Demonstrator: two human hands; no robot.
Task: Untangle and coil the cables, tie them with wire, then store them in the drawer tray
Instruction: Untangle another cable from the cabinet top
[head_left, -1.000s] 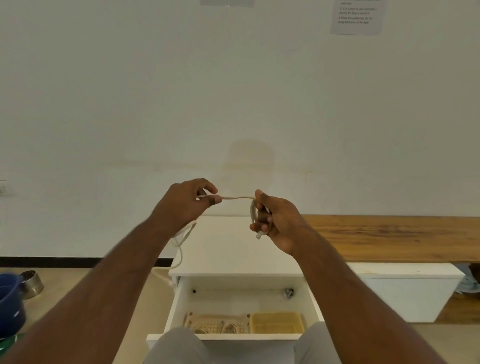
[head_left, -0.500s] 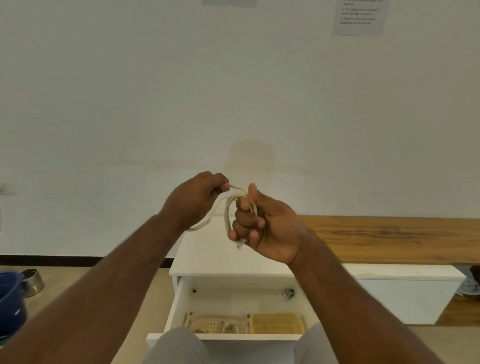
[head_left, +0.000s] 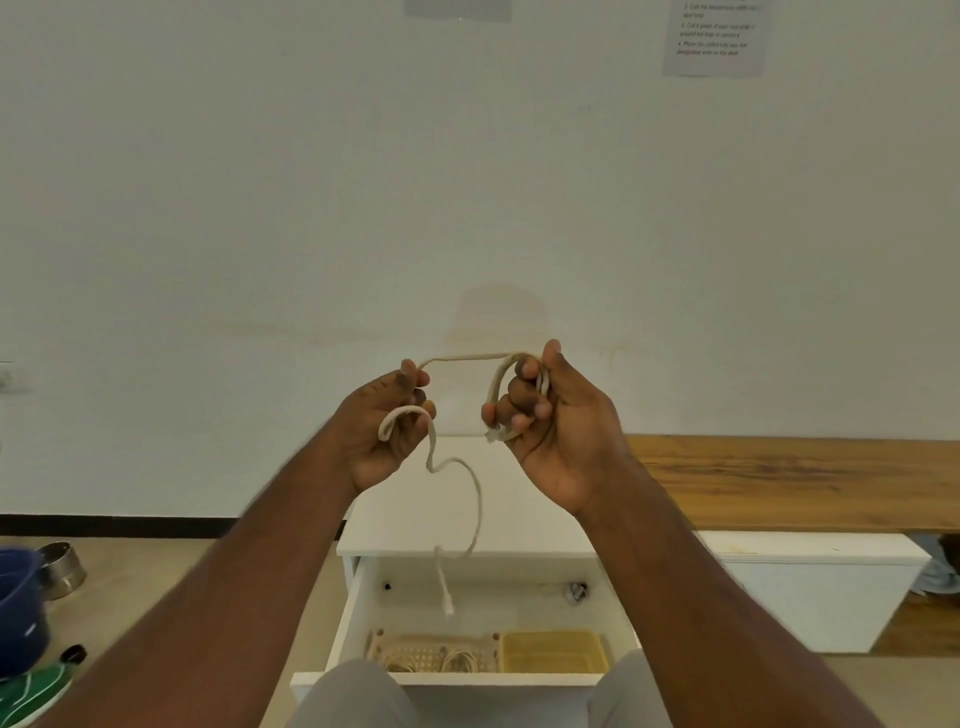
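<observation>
Overhead: one beige cable (head_left: 475, 499), coiled round right hand (head_left: 550, 421) fingers | left hand (head_left: 387, 431) pinches its strand, tail hanging over open drawer (head_left: 358, 613) | two trays: perforated tray (head_left: 431, 652) holding coils, yellow tray (head_left: 553, 649).

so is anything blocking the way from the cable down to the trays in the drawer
Nothing visible does. The cable hangs from both hands, left hand and right hand, above the open drawer. The beige tray already holds coils; the yellow tray beside it looks empty.
</observation>
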